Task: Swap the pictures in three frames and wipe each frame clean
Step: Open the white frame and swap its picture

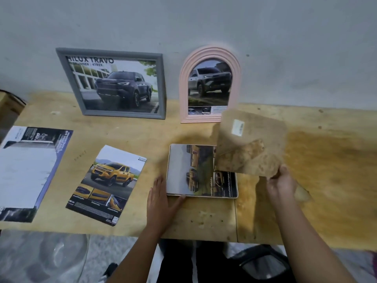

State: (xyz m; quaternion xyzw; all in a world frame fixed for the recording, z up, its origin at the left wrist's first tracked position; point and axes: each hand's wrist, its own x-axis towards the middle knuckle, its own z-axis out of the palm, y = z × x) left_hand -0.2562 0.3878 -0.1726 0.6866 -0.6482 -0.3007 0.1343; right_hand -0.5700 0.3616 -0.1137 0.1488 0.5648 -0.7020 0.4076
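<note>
Left hand (161,198) lies flat and open on the wooden table (326,170), fingers against the near left corner of the white frame (202,170) lying face up with a yellow-truck picture in it, while the right hand (280,183) pinches a brown backing board (251,141), tilted and blurred, above the frame's right edge. Left of that lie a loose yellow-truck print (107,184) and a larger sheet (30,170); against the far wall stand a grey frame (114,83) and a pink arched frame (210,84), both holding truck pictures

workshop-like room | bare plywood table (306,180) | plain grey wall (204,21)
</note>
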